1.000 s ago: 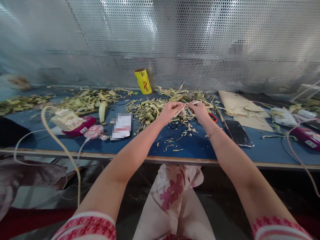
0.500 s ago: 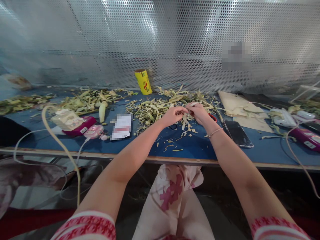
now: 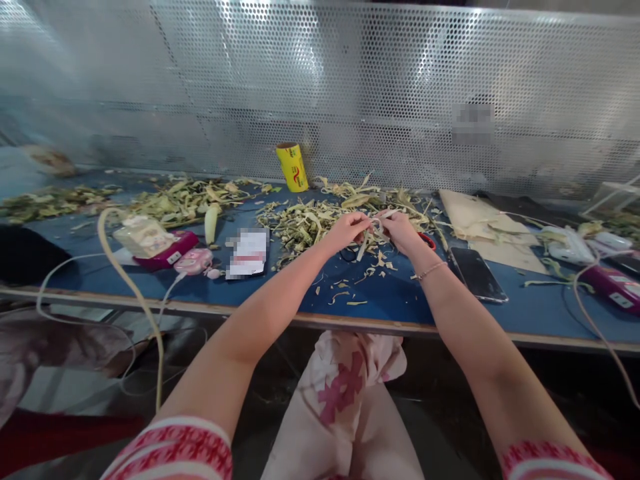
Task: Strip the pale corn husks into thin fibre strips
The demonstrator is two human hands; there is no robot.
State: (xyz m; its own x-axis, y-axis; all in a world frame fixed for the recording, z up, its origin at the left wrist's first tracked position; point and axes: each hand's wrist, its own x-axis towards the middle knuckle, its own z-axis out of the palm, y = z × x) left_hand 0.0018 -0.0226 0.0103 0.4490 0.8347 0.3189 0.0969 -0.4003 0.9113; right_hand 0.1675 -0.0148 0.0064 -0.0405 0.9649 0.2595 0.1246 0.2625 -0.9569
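Both hands met over the blue table (image 3: 400,293), out toward twelve o'clock from the person. The left hand (image 3: 347,231) and the right hand (image 3: 400,229) each pinched an end of a pale leaf strip (image 3: 373,230), fingers closed on it; a loose tail of the strip hung down between them toward six o'clock. It looked like a folding or knotting step. To do it well, the grip would best stay close to the bend, with even tension from both sides so the thin strip neither tears nor slips, and the tail kept free of the scraps below.

A heap of leaf trimmings (image 3: 305,223) lay just beyond the hands at eleven o'clock. A yellow roll (image 3: 293,167) stood upright farther back. A phone (image 3: 476,274) lay flat at three o'clock, apart from the right wrist.
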